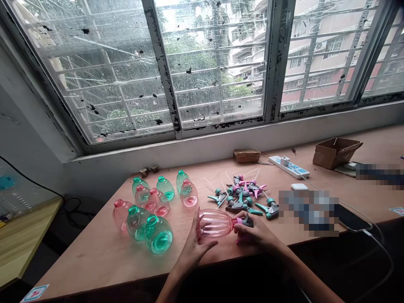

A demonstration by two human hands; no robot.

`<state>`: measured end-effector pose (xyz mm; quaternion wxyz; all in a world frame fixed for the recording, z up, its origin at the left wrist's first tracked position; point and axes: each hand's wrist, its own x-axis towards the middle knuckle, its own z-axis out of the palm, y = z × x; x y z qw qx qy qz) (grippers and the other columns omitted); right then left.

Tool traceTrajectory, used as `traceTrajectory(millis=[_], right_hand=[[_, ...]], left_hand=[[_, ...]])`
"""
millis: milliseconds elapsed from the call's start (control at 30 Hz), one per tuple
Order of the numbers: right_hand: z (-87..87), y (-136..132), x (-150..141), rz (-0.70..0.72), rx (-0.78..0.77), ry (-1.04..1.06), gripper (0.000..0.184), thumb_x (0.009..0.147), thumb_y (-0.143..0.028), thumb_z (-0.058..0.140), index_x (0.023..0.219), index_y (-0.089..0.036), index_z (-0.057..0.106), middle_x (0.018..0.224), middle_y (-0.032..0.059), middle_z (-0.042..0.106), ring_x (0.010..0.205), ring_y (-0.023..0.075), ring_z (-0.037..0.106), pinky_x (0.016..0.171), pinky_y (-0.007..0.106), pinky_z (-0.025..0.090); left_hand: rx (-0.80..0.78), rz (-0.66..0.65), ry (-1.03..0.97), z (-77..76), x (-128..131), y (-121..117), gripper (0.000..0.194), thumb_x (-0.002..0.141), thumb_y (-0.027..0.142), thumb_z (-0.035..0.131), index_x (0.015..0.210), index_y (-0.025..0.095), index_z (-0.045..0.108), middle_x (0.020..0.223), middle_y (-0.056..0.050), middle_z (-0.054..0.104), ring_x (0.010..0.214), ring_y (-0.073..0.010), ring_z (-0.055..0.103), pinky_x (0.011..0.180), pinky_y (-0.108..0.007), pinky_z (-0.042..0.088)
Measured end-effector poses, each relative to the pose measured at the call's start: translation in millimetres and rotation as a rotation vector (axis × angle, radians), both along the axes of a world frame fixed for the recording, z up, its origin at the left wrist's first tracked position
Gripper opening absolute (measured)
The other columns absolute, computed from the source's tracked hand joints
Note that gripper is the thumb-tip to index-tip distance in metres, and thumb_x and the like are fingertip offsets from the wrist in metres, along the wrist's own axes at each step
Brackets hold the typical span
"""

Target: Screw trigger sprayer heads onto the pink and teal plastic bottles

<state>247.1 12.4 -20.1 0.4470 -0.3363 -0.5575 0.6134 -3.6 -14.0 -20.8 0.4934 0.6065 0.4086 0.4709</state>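
The left hand (195, 249), half-curled with thumb apart, cups the base of 1 pink bottle (214, 223), held sideways near the table's (104, 261) front edge; the right hand (257, 233) grips its spray head (247, 221). 5 green bottles (159, 237) stand leftward.

Daylit windows (270, 75) above a brown wooden table (82, 252).
Their grey frames have flaking dark patches, and the glass is streaked; outside are bars (110, 69), greenery (195, 63) and, at upper right, a pale building (328, 63). A grey wall (22, 105) stands at the left edge, a yellowish wood-grain tabletop (28, 240) at lower left, and shadow darkens the bottom.
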Motion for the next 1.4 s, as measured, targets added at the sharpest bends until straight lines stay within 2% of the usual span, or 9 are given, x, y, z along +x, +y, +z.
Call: traceTrajectory(millis=[100,233,467,667,933,1067,1167,1267,1400], right_hand=[[0.0,-1.4,-0.1,0.017,0.010,-0.007,0.041,0.073,-0.050,0.082,0.089,-0.020,0.058,0.072,-0.0005,0.071,0.058,0.0186,0.070,0.058,0.029,0.055],[1.0,-1.8,-0.3,0.025,0.012,-0.006,0.041,0.073,-0.050,0.081,0.088,-0.020,0.058,0.070,-0.0013,0.071,0.057,0.0187,0.070,0.058,0.029,0.055],[1.5,-0.7,-0.7,0.011,-0.006,0.013,0.043,0.073,-0.052,0.080,0.089,-0.020,0.057,0.071,-0.0015,0.070,0.057,0.0198,0.071,0.057,0.031,0.056],[3.3,-1.5,-1.3,0.021,0.001,0.011,0.042,0.072,-0.049,0.082,0.089,-0.020,0.057,0.070,-0.0014,0.071,0.057,0.0184,0.070,0.057,0.028,0.054],[3.4,-1.5,-1.4,0.018,-0.016,0.027,0.042,0.074,-0.050,0.081,0.090,-0.020,0.056,0.070,-0.0020,0.070,0.055,0.0177,0.069,0.056,0.029,0.055],[0.5,-1.4,0.6,0.029,-0.010,0.027,0.039,0.075,-0.046,0.082,0.090,-0.019,0.058,0.072,-0.0009,0.071,0.058,0.0173,0.070,0.058,0.028,0.054],[-1.0,-0.9,0.8,0.036,-0.013,0.035,0.038,0.076,-0.045,0.081,0.090,-0.018,0.058,0.072,-0.0010,0.071,0.058,0.0173,0.070,0.059,0.028,0.055],[-1.7,-0.1,-0.3,0.034,-0.020,0.045,0.039,0.076,-0.046,0.081,0.091,-0.019,0.057,0.071,-0.0017,0.070,0.057,0.0171,0.070,0.058,0.029,0.056],[-1.5,0.9,-1.2,0.035,-0.024,0.048,0.040,0.076,-0.046,0.081,0.091,-0.019,0.057,0.070,-0.0020,0.070,0.056,0.0166,0.069,0.058,0.029,0.055]], left_hand=[[-0.010,-0.021,-0.011,-1.0,0.5,0.3,0.114,0.072,0.032,0.086,0.157,0.032,0.011,0.147,-0.014,0.048,0.130,-0.0344,0.052,0.115,-0.054,0.032],[-0.036,-0.052,-0.022,0.2,1.2,0.7,0.098,0.080,0.041,0.078,0.157,0.026,0.018,0.133,-0.016,0.061,0.124,-0.0350,0.057,0.108,-0.054,0.040],[-0.016,-0.004,0.017,-2.2,-0.3,-0.3,0.110,0.076,0.031,0.083,0.157,0.034,0.009,0.132,-0.009,0.059,0.127,-0.0310,0.056,0.113,-0.051,0.035],[-0.024,-0.037,0.026,1.0,0.8,-0.8,0.103,0.078,0.037,0.080,0.158,0.027,0.015,0.133,-0.014,0.061,0.126,-0.0339,0.056,0.108,-0.051,0.042],[0.005,-0.013,0.055,-2.7,0.1,0.0,0.115,0.077,0.035,0.081,0.158,0.032,-0.001,0.129,-0.011,0.060,0.125,-0.0313,0.056,0.113,-0.050,0.035],[-0.025,-0.020,0.056,-2.0,-0.4,-1.1,0.109,0.078,0.039,0.080,0.158,0.026,0.008,0.129,-0.015,0.061,0.124,-0.0342,0.056,0.108,-0.051,0.041],[-0.023,-0.032,0.048,-1.0,0.1,-1.4,0.102,0.082,0.038,0.077,0.158,0.028,0.010,0.130,-0.013,0.061,0.123,-0.0323,0.057,0.107,-0.049,0.042],[0.000,-0.023,0.050,-2.5,0.4,-0.6,0.109,0.080,0.036,0.079,0.158,0.031,0.003,0.130,-0.010,0.060,0.127,-0.0298,0.055,0.112,-0.048,0.037],[-0.001,-0.016,0.068,-5.1,-1.0,0.1,0.118,0.074,0.036,0.084,0.158,0.029,0.000,0.131,-0.013,0.060,0.128,-0.0326,0.054,0.111,-0.051,0.037]])
